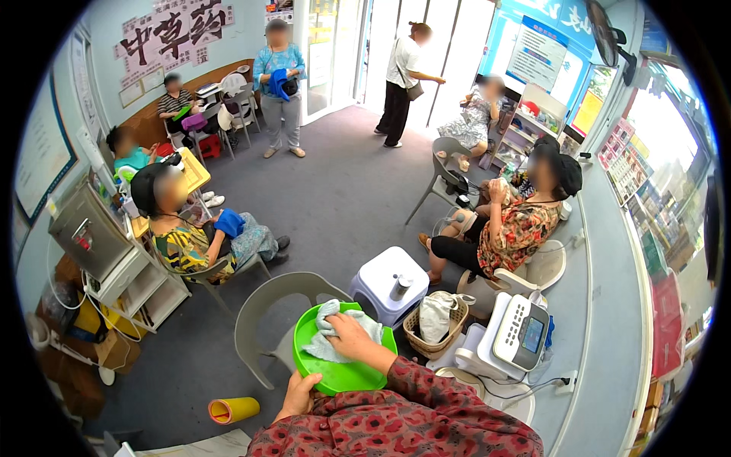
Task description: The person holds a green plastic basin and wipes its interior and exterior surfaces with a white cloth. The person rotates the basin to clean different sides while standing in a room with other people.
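A bright green plastic basin (342, 377) is held tilted close against my body. My left hand (300, 394) grips its near left rim, with the thumb on top and the other fingers hidden below. Inside the basin lies a pale grey-blue cloth (328, 340), bunched up against the far wall. My right hand (357, 340) presses on this cloth, fingers curled into its folds. Just beyond the basin stands a grey plastic chair (257, 320), partly covered by it.
A white stool (388, 263) bears a metal cup (401, 287). Right of it are a wicker basket (440, 343) and a white device with a screen (517, 334). A yellow cylinder (234, 410) lies on the floor at left. Several people sit or stand around the room.
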{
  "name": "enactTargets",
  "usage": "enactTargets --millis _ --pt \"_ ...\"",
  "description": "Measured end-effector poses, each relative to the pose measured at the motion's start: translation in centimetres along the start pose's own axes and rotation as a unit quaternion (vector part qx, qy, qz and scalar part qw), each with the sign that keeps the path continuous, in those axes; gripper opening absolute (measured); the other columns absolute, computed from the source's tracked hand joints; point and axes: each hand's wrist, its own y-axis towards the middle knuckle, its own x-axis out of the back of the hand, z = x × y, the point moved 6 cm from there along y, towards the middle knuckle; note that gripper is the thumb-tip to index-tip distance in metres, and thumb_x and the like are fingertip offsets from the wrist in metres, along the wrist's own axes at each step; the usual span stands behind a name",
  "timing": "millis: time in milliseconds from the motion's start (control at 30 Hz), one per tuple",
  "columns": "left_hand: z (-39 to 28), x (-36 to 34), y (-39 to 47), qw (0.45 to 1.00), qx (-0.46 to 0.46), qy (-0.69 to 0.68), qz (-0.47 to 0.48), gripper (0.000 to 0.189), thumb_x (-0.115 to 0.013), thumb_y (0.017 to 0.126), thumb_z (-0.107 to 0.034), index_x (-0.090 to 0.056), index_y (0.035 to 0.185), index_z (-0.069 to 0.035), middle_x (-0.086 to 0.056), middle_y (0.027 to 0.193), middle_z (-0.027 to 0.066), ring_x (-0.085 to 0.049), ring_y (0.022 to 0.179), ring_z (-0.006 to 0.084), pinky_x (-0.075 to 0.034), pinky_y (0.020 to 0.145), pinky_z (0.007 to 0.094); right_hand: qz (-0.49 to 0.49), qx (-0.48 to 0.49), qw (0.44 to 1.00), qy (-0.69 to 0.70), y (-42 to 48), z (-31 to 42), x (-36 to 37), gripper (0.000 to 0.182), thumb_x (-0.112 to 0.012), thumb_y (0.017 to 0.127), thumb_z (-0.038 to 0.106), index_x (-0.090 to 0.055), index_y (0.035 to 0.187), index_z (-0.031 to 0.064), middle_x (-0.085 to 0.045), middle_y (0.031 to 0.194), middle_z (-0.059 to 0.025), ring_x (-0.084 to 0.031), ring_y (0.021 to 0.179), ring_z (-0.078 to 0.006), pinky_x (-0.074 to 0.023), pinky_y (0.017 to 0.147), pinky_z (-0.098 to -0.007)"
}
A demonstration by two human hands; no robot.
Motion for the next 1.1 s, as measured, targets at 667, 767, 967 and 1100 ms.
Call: enactTargets --millis 667,767,967,1100 --pt "-1.0 0.8 -0.4 0.997 -0.079 -0.009 -0.012 0.057 -0.069 0.086 -0.014 -0.049 0.136 0.003 -0.063 0.121 0.0112 -0.061 0.110 0.0217 -0.048 0.095 0.0363 0.370 -0.037 0.928 0.003 -5.7 -1.6 3.1 0.036 -0.066 0.082 0.015 -0.069 0.115 0.0025 -0.070 0.110 -0.0182 -0.066 0.102 -0.0373 -0.0517 0.091 -0.0398" --pt "-1.3 0.1 -0.3 0.996 -0.085 0.001 0.011 0.057 -0.070 0.086 -0.011 -0.049 0.137 0.003 -0.061 0.125 0.0105 -0.058 0.115 0.0216 -0.044 0.101 0.0376 0.133 -0.083 0.986 -0.051 -4.1 -4.7 3.7 0.037 -0.067 0.082 0.018 -0.068 0.116 0.0016 -0.069 0.112 -0.0207 -0.065 0.104 -0.0394 -0.0511 0.093 -0.0417" --pt "-0.1 0.6 0.2 0.998 -0.058 0.020 0.017 0.056 -0.067 0.088 -0.012 -0.048 0.139 0.001 -0.059 0.127 0.0090 -0.056 0.117 0.0207 -0.044 0.101 0.0366 0.022 0.114 0.993 -0.017 -2.4 3.0 1.4 0.045 -0.066 0.088 0.022 -0.060 0.128 0.0010 -0.058 0.130 -0.0238 -0.056 0.119 -0.0417 -0.0446 0.102 -0.0479" --pt "0.1 0.7 0.1 0.998 -0.053 -0.011 0.009 0.055 -0.066 0.089 -0.013 -0.047 0.139 0.001 -0.058 0.127 0.0092 -0.056 0.117 0.0208 -0.045 0.101 0.0359 0.114 0.228 0.966 0.035 -3.1 8.0 0.1 0.042 -0.065 0.089 0.019 -0.060 0.127 0.0018 -0.056 0.133 -0.0217 -0.055 0.119 -0.0414 -0.0453 0.102 -0.0471"
